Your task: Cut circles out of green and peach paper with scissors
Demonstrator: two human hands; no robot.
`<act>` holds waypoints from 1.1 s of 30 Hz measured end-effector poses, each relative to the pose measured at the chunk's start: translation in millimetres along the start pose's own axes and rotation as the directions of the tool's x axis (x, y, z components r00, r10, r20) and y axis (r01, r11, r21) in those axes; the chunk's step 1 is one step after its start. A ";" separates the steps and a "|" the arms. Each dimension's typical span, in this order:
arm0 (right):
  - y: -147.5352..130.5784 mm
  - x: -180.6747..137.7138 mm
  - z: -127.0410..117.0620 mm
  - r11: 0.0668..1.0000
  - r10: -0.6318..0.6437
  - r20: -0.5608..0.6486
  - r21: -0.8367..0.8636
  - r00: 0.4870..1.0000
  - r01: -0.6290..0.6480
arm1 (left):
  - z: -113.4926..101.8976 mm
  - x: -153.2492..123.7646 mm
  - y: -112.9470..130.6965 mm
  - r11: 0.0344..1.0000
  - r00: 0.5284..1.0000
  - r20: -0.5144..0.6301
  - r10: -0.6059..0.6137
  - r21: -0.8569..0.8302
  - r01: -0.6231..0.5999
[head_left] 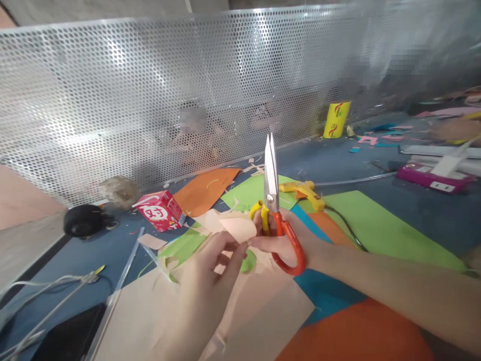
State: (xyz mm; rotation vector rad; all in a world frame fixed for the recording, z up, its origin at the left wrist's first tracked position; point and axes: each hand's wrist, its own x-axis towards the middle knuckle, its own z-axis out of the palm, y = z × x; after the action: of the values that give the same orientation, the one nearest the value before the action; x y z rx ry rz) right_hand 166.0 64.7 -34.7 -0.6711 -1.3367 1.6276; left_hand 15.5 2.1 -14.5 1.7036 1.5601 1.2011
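Note:
My left hand (214, 276) pinches a curled piece of pale peach paper (236, 226) at its lower edge. My right hand (280, 238) has scissors (271, 185) with one orange and one yellow handle hooked in it, blades pointing up and nearly closed. The right thumb and fingers also touch the peach paper's right end, close to the left fingertips. Below both hands lie large peach sheets (263, 316) and a green scrap (248, 261). Part of the right fingers is hidden behind the scissors.
A yellow glue gun (306, 193) with a cord lies behind the right hand. Green paper (361, 215), orange paper (210, 188), a red box (160, 210), a black tape roll (84, 220), a phone (71, 336) and a purple power strip (436, 178) surround them. A perforated metal screen (150, 100) stands behind.

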 end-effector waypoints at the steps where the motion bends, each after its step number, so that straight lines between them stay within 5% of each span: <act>1: -2.5 -0.8 0.4 1.000 0.007 -0.004 -0.016 1.000 -0.007 | -0.7 0.0 0.1 0.999 1.000 0.004 0.001 -0.044 -0.001; 5: -5.4 -2.0 -0.8 0.996 -0.008 0.011 -0.085 1.000 0.009 | -2.0 1.3 0.8 0.978 0.998 0.024 -0.057 -0.199 0.061; 17: -7.1 -7.3 -4.0 0.992 0.029 0.093 -0.127 0.995 -0.017 | -7.9 1.0 8.4 0.995 0.997 -0.062 -0.052 -0.094 0.046; 24: -4.3 -2.0 -6.3 0.994 -0.051 0.052 -0.089 0.997 0.056 | -1.8 1.9 8.3 0.918 0.989 0.058 -0.133 -0.370 0.145; 29: -11.9 -8.1 -3.7 0.989 -0.067 0.104 -0.125 0.992 0.080 | -8.3 2.9 14.1 0.917 0.979 -0.155 -0.132 -0.395 0.062; 33: -21.5 -15.4 -1.8 0.930 0.037 0.153 -0.367 0.988 0.022 | -18.6 6.5 18.5 0.831 0.930 -0.345 -0.124 -0.549 -0.093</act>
State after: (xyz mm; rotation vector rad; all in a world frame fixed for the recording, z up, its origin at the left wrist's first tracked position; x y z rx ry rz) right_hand 180.8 52.3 -16.7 -0.7791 -1.7835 1.4712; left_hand 8.1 1.5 11.4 1.1165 1.2236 1.8342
